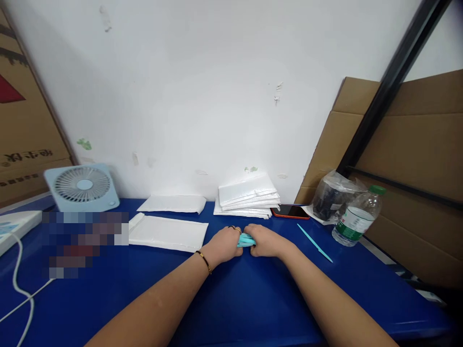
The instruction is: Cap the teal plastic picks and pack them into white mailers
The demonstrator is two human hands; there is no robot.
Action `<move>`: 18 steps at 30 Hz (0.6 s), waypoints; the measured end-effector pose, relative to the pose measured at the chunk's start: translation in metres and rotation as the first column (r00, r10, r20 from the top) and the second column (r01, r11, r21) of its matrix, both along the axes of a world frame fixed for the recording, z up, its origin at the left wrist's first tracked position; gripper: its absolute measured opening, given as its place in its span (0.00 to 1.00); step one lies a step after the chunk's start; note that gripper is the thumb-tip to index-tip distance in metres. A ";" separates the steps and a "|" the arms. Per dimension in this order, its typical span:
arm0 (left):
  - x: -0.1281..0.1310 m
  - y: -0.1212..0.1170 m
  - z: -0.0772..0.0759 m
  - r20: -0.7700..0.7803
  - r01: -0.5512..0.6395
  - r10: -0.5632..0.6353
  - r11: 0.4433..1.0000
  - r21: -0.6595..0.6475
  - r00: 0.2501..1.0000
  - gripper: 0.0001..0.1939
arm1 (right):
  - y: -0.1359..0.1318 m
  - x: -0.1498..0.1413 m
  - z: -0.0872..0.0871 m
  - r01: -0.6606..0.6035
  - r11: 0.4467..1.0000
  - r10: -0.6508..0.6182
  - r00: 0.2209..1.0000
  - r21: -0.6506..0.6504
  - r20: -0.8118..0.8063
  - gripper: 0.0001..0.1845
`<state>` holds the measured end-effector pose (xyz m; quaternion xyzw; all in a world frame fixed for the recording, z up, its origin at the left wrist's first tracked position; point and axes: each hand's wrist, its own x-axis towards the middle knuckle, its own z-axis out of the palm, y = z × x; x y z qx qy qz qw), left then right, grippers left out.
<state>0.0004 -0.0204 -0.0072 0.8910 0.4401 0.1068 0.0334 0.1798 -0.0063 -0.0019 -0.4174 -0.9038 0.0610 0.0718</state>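
Both of my hands meet near the middle of the blue table [253,308]. My left hand [224,244], with rings and a thin bracelet at the wrist, is closed on one end of a small teal item [246,239]. My right hand [265,240] is closed on its other end. The teal item is mostly hidden between my fingers, so I cannot make out what it is. A white padded envelope [168,232] lies flat just left of my left hand.
A stack of white padded envelopes [248,195] and another envelope [172,204] lie by the wall. A phone [291,211], a teal letter-opener-like stick [314,243], a water bottle [356,218], a plastic bag [331,195] sit right. A small fan [82,187] stands left.
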 end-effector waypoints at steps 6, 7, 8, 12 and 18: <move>-0.002 -0.002 -0.003 0.010 0.005 -0.006 1.000 0.013 1.000 0.11 | -0.011 -0.011 0.006 0.049 0.996 -0.062 0.982 0.071 0.180 0.16; -0.002 -0.003 -0.002 0.012 -0.001 0.001 1.000 0.003 1.000 0.12 | -0.013 -0.013 0.010 0.056 0.997 -0.065 0.975 0.046 0.214 0.17; -0.003 -0.005 -0.001 0.014 -0.013 0.013 1.000 -0.011 1.000 0.12 | -0.016 -0.015 0.016 0.058 0.998 -0.061 0.967 0.020 0.248 0.18; -0.007 -0.010 0.010 0.132 -0.073 0.080 0.996 -0.054 0.988 0.13 | -0.028 -0.030 0.065 0.058 0.998 -0.063 0.926 0.025 0.372 0.20; -0.006 -0.023 0.035 0.704 -0.107 0.154 0.988 -0.110 0.694 0.13 | -0.059 -0.057 0.173 0.006 0.977 -0.068 0.955 0.214 0.287 0.29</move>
